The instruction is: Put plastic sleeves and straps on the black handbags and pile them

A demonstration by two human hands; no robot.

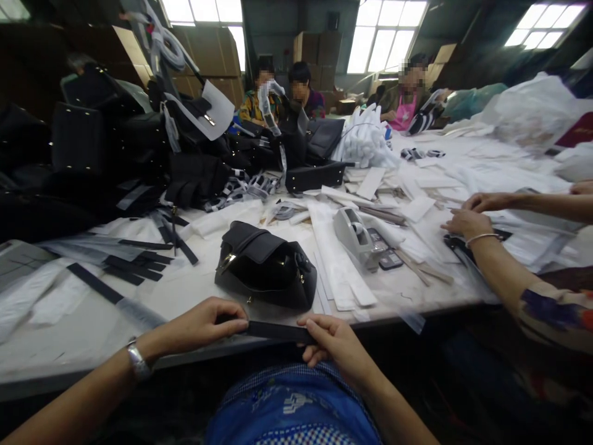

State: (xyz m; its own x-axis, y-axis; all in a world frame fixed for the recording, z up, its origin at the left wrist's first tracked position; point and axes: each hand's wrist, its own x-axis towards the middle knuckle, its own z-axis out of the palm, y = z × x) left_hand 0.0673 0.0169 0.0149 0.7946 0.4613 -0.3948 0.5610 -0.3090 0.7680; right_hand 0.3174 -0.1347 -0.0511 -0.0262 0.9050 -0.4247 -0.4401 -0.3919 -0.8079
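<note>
A flat black strap [278,332] is stretched between my two hands at the table's front edge. My left hand [210,322] pinches its left end between thumb and fingers. At the other end, the thumb and fingers of my right hand [333,343] are closed on it. Just beyond the strap a black handbag [264,266] rests on the table, its top gaping and gold-coloured metal fittings showing. More black strips [136,266] lie to the left, some in clear plastic sleeves.
A grey tape dispenser [354,238] stands right of the handbag among white sheets. Black bags [78,139] are heaped at the back left. A co-worker's hands [477,219] work at the right edge. Several people [405,102] are across the table.
</note>
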